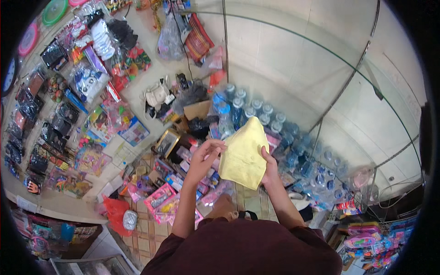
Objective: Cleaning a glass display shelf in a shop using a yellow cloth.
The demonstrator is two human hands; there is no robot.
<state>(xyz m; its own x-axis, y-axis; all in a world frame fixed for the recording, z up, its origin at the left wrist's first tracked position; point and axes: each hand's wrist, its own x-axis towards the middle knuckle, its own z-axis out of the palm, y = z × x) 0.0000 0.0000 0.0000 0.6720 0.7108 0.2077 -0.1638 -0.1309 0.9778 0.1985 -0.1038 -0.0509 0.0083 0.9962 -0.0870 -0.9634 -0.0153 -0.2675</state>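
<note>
A pale yellow folded cloth (244,158), with a pointed top and a seam-like crease near its middle, is held up in front of me. My right hand (270,167) grips its right edge, thumb on the near face and the other fingers behind, mostly hidden. Beside the left edge is my left hand (205,158), its fingers bent loosely toward the cloth and the thumb apart from them. Its fingertips reach that edge; whether they touch it I cannot tell.
Several water bottles (237,110) stand behind the cloth, along a glass display case (293,59). Boxed pink toys (160,197) crowd the tiled floor below my hands. Packaged goods hang on the left wall, and a red plastic bag (117,215) lies at lower left.
</note>
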